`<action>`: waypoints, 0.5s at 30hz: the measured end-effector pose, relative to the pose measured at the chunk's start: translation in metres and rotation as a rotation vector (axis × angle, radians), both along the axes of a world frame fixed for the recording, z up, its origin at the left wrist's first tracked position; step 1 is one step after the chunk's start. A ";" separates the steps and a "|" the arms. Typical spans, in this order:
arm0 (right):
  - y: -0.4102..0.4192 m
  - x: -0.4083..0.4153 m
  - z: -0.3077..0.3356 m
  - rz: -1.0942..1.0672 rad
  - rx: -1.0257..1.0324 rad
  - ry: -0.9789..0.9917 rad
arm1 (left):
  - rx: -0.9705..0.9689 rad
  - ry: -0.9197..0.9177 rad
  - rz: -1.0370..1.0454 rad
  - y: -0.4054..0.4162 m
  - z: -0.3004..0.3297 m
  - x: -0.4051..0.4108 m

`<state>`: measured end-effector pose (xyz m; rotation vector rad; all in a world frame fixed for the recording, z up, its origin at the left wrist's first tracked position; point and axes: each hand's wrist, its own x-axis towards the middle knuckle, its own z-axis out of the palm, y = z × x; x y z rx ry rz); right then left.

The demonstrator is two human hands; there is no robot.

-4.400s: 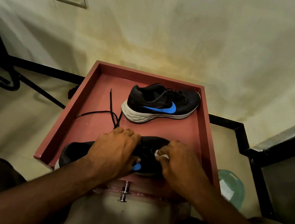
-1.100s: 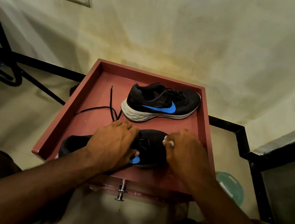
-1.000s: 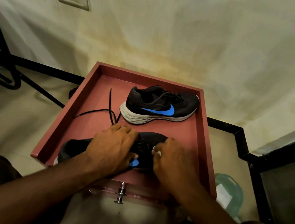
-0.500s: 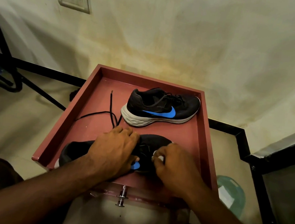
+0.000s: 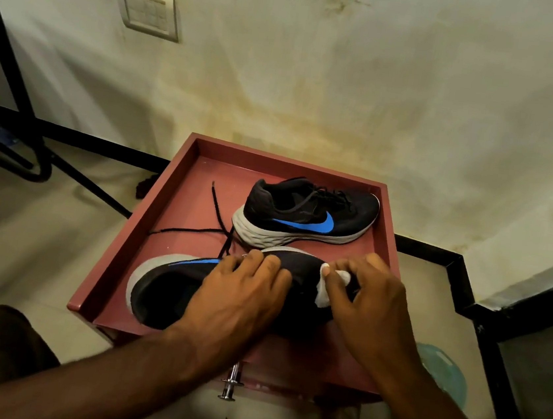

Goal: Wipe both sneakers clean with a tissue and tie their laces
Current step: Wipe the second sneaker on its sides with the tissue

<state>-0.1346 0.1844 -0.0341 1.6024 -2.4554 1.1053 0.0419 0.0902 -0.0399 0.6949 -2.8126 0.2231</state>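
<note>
Stained wall behind, a red tray (image 5: 180, 198) carries both sneakers. Its near sneaker (image 5: 169, 286) runs left to right, tipped on its side; the left hand (image 5: 241, 295) grips its middle, while the right hand (image 5: 371, 299) pinches a tissue (image 5: 324, 290) against the toe end.

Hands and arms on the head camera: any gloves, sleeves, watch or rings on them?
None visible. Both the left hand and the right hand are bare, with no gloves and no rings on the fingers that show. Both forearms are uncovered right down to the frame edge, and neither wrist carries a watch or band.
</note>
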 end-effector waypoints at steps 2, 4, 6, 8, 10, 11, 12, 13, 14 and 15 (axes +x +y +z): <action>-0.002 0.003 0.001 0.042 -0.009 0.035 | -0.019 0.027 -0.016 0.004 -0.002 0.001; -0.003 0.005 -0.001 0.125 0.090 0.036 | -0.011 0.028 -0.036 0.003 -0.002 0.003; -0.003 0.008 -0.005 0.190 0.214 0.020 | 0.041 -0.017 -0.056 -0.002 0.000 0.004; -0.003 0.008 -0.008 0.198 0.247 0.024 | 0.128 -0.076 -0.052 -0.006 0.007 0.008; -0.003 0.008 -0.009 0.201 0.269 0.011 | 0.225 -0.074 -0.032 -0.014 0.016 0.017; -0.004 0.007 -0.009 0.200 0.289 0.009 | 0.300 -0.048 -0.004 -0.021 0.021 0.021; -0.004 0.007 -0.011 0.199 0.322 0.013 | 0.380 -0.022 0.025 -0.028 0.025 0.025; -0.004 0.008 -0.012 0.200 0.366 0.027 | 0.438 0.003 0.050 -0.035 0.026 0.029; -0.005 0.009 -0.013 0.204 0.407 0.045 | 0.465 0.024 0.068 -0.043 0.026 0.032; -0.006 0.011 -0.014 0.206 0.428 0.058 | 0.462 0.030 0.077 -0.050 0.026 0.033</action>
